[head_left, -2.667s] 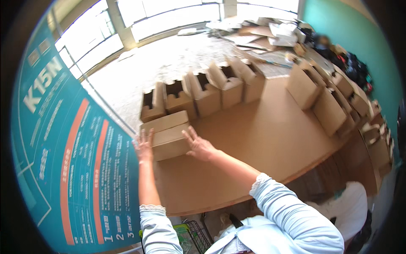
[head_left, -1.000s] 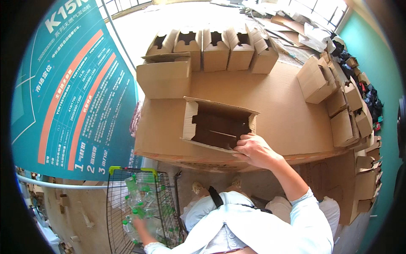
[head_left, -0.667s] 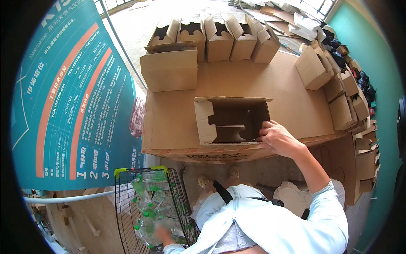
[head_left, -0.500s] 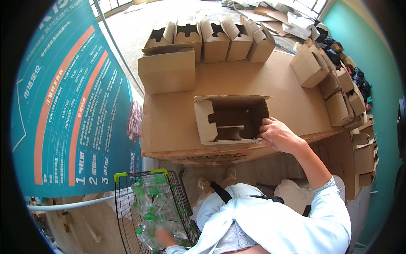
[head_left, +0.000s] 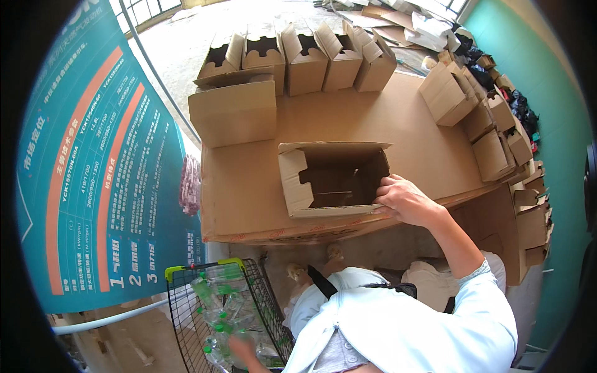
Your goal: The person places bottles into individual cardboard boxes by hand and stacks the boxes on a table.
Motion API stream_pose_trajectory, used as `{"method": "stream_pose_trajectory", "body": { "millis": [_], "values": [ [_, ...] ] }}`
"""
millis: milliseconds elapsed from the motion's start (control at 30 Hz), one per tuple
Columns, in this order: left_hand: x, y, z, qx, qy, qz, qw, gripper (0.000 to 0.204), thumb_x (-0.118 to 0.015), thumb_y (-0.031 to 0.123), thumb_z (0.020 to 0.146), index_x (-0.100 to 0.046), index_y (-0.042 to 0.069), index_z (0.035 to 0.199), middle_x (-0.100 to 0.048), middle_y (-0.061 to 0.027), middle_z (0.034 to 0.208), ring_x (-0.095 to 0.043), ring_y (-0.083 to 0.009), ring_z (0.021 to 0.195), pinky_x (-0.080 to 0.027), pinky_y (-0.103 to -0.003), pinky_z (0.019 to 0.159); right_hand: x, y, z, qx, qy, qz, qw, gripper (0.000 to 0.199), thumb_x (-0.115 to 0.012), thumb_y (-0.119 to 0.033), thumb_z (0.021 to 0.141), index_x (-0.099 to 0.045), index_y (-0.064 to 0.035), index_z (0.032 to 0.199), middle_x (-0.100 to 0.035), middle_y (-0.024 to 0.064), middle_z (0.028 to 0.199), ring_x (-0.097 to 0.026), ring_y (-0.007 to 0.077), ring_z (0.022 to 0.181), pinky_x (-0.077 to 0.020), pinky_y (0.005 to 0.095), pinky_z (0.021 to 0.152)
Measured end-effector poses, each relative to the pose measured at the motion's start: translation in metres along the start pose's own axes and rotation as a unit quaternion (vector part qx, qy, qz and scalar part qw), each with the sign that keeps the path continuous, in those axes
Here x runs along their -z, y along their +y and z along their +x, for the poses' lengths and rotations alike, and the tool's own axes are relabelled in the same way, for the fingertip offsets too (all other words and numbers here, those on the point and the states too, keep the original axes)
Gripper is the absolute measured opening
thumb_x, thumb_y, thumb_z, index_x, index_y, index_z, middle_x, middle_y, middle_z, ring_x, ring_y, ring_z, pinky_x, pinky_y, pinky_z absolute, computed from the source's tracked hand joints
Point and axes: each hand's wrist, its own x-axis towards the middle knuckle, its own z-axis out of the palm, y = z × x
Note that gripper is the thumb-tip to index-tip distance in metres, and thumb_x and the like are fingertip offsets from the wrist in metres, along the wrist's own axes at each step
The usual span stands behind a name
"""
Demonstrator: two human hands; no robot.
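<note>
Pinching the opened box (head_left: 339,160) near on the worktop (head_left: 348,118) with the right hand (head_left: 403,198), holding the left hand (head_left: 242,349), too blurred to tell its grip, among bottles (head_left: 229,303) in the basket (head_left: 233,263) at left, showing none visibly boxed yet.

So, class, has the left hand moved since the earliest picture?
Yes, toward the person: the left hand, earlier at the left side of the large cardboard box, is now past its near edge, at the wire basket.

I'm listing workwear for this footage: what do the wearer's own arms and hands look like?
The right hand is gloveless; a loose, pale-blue sleeve covers that arm to around the elbow. The left hand is blurred but looks gloveless.
</note>
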Motion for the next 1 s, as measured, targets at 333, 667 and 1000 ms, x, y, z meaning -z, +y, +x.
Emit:
{"method": "stream_pose_trajectory", "body": {
  "millis": [333, 667, 1000],
  "values": [
    [0.247, 0.148, 0.068, -0.031, 0.38, -0.214, 0.899, 0.07, -0.08, 0.042, 0.079, -0.056, -0.001, 0.128, -0.063, -0.02, 0.12, -0.061, -0.0355, 0.11, -0.047, -0.044, 0.094, 0.004, 0.031, -0.005, 0.071, 0.028, 0.022, 0.997, 0.01, -0.071, -0.015, 0.079, -0.068, -0.0094, 0.072, -0.065, 0.0036, 0.078, -0.059, 0.0241, 0.084, -0.0448, 0.0361, 0.081],
    [0.437, 0.502, 0.016, -0.478, 0.271, -0.458, 0.699, 0.088, -0.065, 0.068, 0.078, -0.055, -0.007, 0.121, -0.062, -0.021, 0.111, -0.062, -0.029, 0.102, -0.052, -0.043, 0.09, 0.012, 0.077, -0.028, 0.112, 0.025, 0.042, 0.992, 0.003, -0.067, -0.01, 0.075, -0.069, -0.0101, 0.071, -0.065, 0.0034, 0.078, -0.061, 0.0231, 0.084, -0.0441, 0.0347, 0.082],
    [0.397, 0.71, -0.033, -0.738, -0.081, 0.116, 0.66, 0.053, -0.085, 0.019, 0.063, -0.066, 0.003, 0.11, -0.07, -0.0151, 0.103, -0.07, -0.0318, 0.094, -0.057, -0.037, 0.077, -0.005, 0.085, -0.034, 0.153, 0.025, 0.053, 0.986, 0.007, -0.063, -0.016, 0.078, -0.067, -0.01, 0.079, -0.063, 0.0027, 0.082, -0.059, 0.0219, 0.089, -0.0445, 0.0346, 0.084]
  ]
}}
